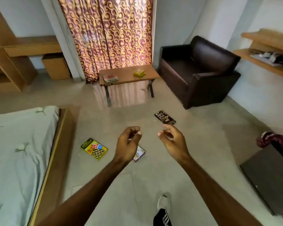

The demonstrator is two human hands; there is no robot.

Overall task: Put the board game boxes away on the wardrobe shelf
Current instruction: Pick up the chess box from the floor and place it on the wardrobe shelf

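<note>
Centre frame: left hand (128, 142) and right hand (171, 138) empty, fingers loosely curled | reaching for floor-strewn game boxes: yellow box (94, 149), dark box (165, 117).

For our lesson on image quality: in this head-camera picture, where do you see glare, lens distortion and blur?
Head view: daylight glows through the curtain and glares off the floor under the low table; the wide lens bows the walls and the bed edge; the shoe and the shelf at right look soft.
</note>
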